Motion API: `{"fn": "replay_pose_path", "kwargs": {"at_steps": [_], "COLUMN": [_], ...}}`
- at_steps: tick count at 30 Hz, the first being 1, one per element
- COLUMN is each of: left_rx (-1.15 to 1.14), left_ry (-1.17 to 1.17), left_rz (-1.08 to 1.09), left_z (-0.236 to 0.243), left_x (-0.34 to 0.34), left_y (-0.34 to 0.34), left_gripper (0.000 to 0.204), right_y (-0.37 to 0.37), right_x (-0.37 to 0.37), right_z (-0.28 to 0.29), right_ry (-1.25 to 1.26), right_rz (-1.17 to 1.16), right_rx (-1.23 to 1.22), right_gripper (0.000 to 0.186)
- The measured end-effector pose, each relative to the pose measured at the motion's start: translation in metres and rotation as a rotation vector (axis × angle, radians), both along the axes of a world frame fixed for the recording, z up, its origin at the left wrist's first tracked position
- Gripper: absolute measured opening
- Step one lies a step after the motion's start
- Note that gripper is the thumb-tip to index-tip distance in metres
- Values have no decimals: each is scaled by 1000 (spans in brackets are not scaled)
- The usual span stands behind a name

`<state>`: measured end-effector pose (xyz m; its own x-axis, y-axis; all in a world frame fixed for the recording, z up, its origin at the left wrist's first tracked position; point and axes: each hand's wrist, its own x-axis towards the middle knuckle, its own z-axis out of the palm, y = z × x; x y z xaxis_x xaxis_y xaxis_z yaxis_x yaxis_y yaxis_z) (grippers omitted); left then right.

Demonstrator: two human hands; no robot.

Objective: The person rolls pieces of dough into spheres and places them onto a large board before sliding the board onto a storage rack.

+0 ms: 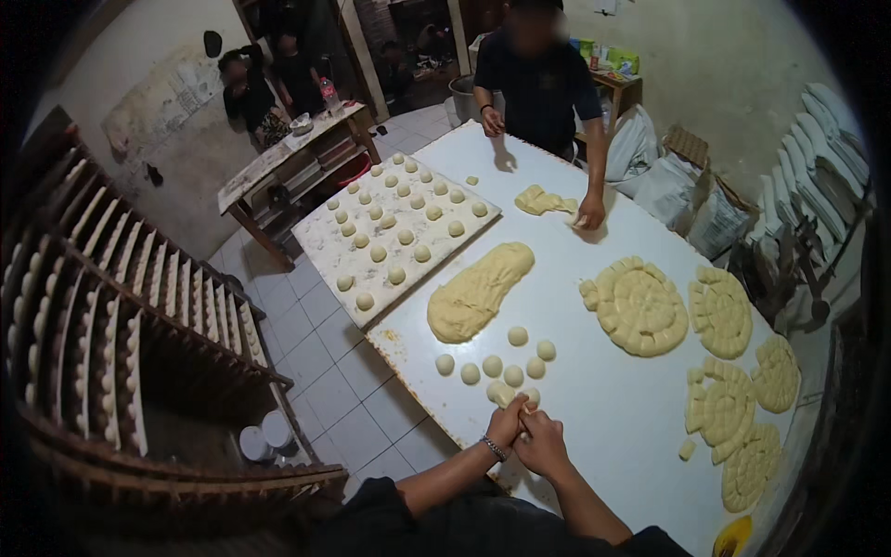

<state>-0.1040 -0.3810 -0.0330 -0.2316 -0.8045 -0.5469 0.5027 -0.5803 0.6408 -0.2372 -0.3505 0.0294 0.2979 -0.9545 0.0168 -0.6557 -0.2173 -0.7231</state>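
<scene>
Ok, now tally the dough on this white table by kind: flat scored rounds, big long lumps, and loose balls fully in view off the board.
Flat, scored, pale-yellow dough rounds: 5
Big, long, pale-yellow dough lump: 1
Small, round, pale, loose dough balls fully in view: 7
Total: 13
Balls partly hidden at your hands are left out.

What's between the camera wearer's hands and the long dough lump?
Head view: a loose cluster of dough balls on the white table, between the left hand and right hand and the long dough lump.
</scene>
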Motion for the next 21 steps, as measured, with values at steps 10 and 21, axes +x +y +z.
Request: {"fn": "replay_pose_path", "kwargs": {"at_steps": [10, 21], "left_rx": [-313, -237], "left_ry": [-529, -746], "left_rz": [-947, -717], "left_z": [2, -39], "left_x": [-109, -110], "left_y": [152, 149], "left_gripper": [80, 32], "right_y": [146, 179], "right_x": [-168, -239], "right_z": [-14, -73], "right_ry": [-416, -578], "right_rz": [27, -638], "right_rx": [342, 836], "right_gripper": [41, 83]}}
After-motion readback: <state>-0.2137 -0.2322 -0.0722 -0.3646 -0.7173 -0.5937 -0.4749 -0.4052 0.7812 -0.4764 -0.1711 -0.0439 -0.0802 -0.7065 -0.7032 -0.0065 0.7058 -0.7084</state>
